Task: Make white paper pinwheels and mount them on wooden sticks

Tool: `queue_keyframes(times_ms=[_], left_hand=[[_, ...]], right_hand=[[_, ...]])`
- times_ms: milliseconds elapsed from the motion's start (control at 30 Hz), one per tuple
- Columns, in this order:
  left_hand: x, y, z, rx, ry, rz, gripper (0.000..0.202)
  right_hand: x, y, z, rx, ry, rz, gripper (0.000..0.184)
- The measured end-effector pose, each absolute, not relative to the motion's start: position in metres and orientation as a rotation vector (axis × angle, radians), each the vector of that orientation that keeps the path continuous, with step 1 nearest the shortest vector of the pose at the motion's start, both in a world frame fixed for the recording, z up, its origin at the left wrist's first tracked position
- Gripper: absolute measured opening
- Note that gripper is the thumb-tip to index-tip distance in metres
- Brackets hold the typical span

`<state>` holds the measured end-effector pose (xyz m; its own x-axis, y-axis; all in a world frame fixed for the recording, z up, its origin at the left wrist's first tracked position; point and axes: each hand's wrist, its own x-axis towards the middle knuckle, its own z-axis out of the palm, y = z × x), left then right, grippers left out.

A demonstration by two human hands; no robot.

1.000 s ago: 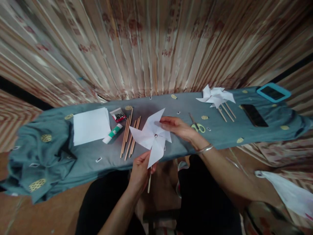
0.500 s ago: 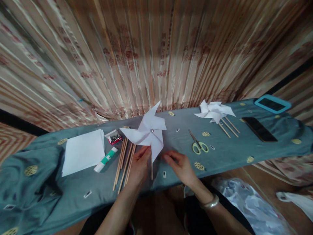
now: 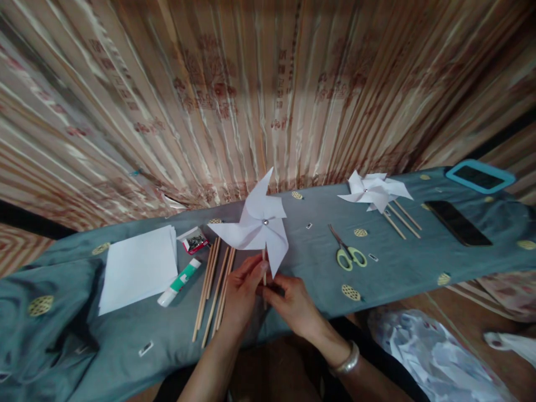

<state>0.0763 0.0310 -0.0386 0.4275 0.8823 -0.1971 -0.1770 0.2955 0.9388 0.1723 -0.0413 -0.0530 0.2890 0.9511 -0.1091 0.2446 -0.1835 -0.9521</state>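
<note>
A white paper pinwheel [image 3: 257,226] stands upright on a thin wooden stick above the near edge of the table. My left hand [image 3: 240,296] is closed round the stick just under the paper blades. My right hand [image 3: 293,304] meets it from the right, its fingers pinching the same stick lower down. A silver pin shows at the pinwheel's centre.
On the blue-grey cloth [image 3: 125,335] lie a stack of white paper [image 3: 138,268], a glue stick [image 3: 180,282], a small box of pins [image 3: 193,242], several wooden sticks [image 3: 213,285], scissors [image 3: 347,252], more pinwheels [image 3: 374,190] and a phone [image 3: 458,223]. A curtain hangs behind.
My right hand left the paper blades, dropped toward the table and closed on the stick beside my left hand. The pinwheel rose to stand upright, and the view tilted up.
</note>
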Motion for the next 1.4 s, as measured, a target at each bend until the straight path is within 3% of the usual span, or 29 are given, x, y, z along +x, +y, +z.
queue_keyframes(times_ms=[333, 533, 633, 800, 1100, 1400], left_hand=[[0.064, 0.032, -0.040, 1.166, 0.908, 0.858, 0.018], [0.060, 0.032, -0.042, 1.301, 0.907, 0.806, 0.019], [0.063, 0.029, -0.043, 1.325, 0.905, 0.749, 0.019], [0.069, 0.026, -0.041, 1.314, 0.899, 0.736, 0.017], [0.068, 0.027, -0.044, 1.324, 0.860, 0.759, 0.019], [0.067, 0.029, -0.057, 1.223, 0.837, 0.832, 0.022]], right_hand=[[0.198, -0.047, -0.042, -1.538, -1.166, 0.986, 0.019], [0.257, -0.044, -0.045, -1.535, -0.786, 0.516, 0.023], [0.272, -0.039, -0.045, -1.444, -0.767, 0.370, 0.037], [0.268, -0.032, -0.039, -1.362, -0.767, 0.490, 0.047], [0.261, -0.037, -0.034, -1.391, -0.658, 0.642, 0.031], [0.240, -0.038, -0.036, -1.338, -0.680, 0.912, 0.042]])
